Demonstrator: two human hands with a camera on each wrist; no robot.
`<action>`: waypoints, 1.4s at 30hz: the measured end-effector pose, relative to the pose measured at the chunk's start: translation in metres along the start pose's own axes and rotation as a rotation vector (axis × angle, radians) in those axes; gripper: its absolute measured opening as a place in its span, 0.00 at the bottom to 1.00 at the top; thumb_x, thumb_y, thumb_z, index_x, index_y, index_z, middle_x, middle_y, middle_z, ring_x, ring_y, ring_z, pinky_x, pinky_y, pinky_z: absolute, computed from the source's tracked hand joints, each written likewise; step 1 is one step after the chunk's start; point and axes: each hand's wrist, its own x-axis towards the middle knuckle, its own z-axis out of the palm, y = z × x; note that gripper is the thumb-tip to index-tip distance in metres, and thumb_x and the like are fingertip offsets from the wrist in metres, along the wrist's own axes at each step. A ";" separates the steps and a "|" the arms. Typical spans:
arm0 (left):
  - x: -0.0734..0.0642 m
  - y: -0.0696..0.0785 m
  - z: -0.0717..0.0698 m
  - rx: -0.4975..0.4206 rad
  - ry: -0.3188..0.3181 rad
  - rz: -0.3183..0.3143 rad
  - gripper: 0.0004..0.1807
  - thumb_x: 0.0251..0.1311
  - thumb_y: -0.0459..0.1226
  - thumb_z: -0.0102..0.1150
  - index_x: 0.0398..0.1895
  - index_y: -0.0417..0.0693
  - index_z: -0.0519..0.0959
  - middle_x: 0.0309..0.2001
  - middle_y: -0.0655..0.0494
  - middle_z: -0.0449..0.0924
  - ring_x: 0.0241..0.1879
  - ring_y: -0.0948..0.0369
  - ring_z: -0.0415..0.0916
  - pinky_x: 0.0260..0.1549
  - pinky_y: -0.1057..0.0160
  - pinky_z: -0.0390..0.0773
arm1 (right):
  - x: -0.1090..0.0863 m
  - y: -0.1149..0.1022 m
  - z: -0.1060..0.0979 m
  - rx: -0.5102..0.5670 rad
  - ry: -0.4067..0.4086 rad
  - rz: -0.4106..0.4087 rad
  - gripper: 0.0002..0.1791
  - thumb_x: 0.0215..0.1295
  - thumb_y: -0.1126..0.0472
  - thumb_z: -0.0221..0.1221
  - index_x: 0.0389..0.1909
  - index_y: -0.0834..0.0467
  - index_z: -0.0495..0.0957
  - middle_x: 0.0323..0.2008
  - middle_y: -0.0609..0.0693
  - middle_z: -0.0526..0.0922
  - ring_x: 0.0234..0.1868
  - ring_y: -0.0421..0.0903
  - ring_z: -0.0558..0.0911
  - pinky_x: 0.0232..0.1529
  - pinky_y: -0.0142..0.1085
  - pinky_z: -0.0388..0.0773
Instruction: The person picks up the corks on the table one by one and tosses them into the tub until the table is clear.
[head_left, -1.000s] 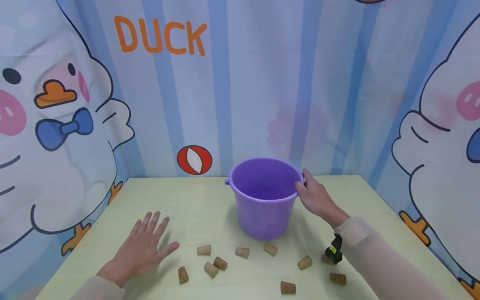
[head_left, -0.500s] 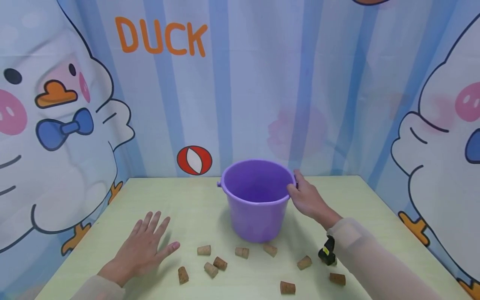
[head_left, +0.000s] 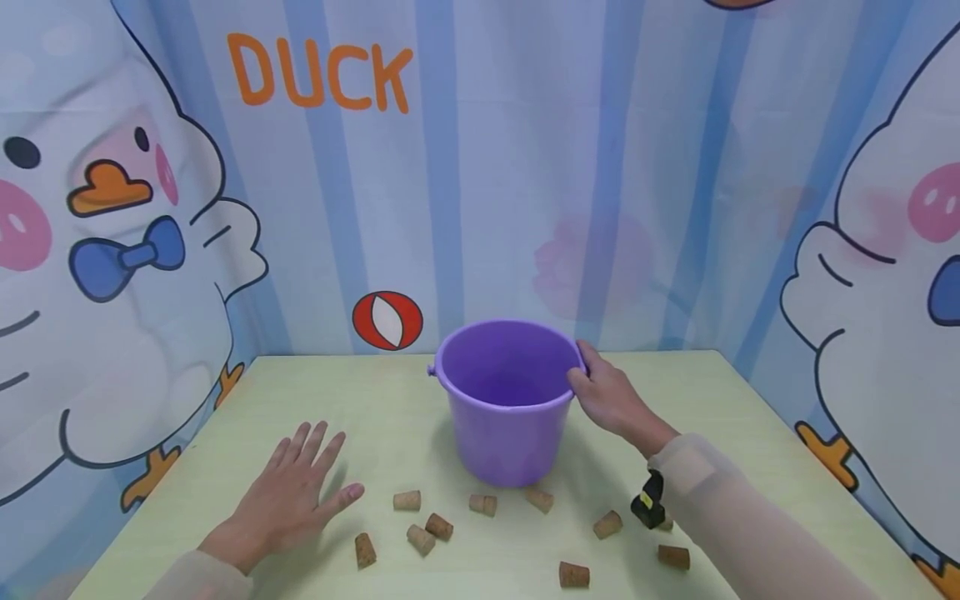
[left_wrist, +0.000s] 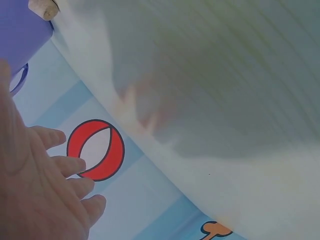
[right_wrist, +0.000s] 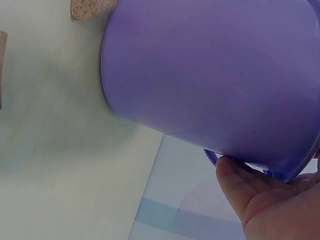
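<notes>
A purple bucket [head_left: 508,446] stands upright on the table [head_left: 360,408], its inside bare where it shows. My right hand [head_left: 611,398] grips its right rim, thumb over the edge; in the right wrist view the fingers [right_wrist: 235,185] lie on the outside by the bucket's handle. My left hand [head_left: 288,492] is spread palm down over the left of the table, fingers straight, holding nothing. Several corks lie scattered in front of the bucket: a pale cork [head_left: 538,500] close to its base, a darker cork [head_left: 365,550] nearest my left hand, and another cork [head_left: 574,575] at the front.
A printed curtain [head_left: 510,167] with ducks hangs behind the table and along both sides. Under my right forearm hangs a black wrist device [head_left: 648,500], partly covering a cork [head_left: 666,522]. Another brown cork [head_left: 673,557] lies beside that forearm.
My right hand has shifted the bucket left and slightly toward me. The left hand and the corks have stayed nearly where they were.
</notes>
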 end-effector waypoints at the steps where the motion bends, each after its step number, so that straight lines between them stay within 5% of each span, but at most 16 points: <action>1: 0.000 0.001 0.000 0.001 -0.002 -0.001 0.46 0.69 0.64 0.51 0.76 0.38 0.64 0.77 0.31 0.55 0.76 0.32 0.48 0.71 0.29 0.49 | 0.000 0.000 0.000 0.002 -0.001 -0.001 0.34 0.75 0.56 0.39 0.80 0.61 0.52 0.66 0.63 0.74 0.55 0.57 0.74 0.54 0.52 0.72; 27: -0.005 0.018 -0.006 -0.066 -0.117 0.041 0.45 0.71 0.65 0.46 0.73 0.37 0.69 0.72 0.34 0.66 0.74 0.36 0.58 0.71 0.35 0.59 | 0.001 -0.001 0.000 0.019 -0.012 0.051 0.38 0.75 0.54 0.38 0.82 0.61 0.44 0.76 0.63 0.63 0.74 0.61 0.66 0.70 0.59 0.64; 42: -0.006 0.026 -0.006 -0.070 -0.188 0.016 0.46 0.68 0.68 0.48 0.70 0.39 0.73 0.69 0.36 0.71 0.72 0.37 0.63 0.68 0.35 0.63 | 0.002 0.000 0.001 0.025 0.000 0.032 0.35 0.75 0.55 0.39 0.80 0.60 0.51 0.71 0.62 0.70 0.64 0.57 0.72 0.63 0.56 0.70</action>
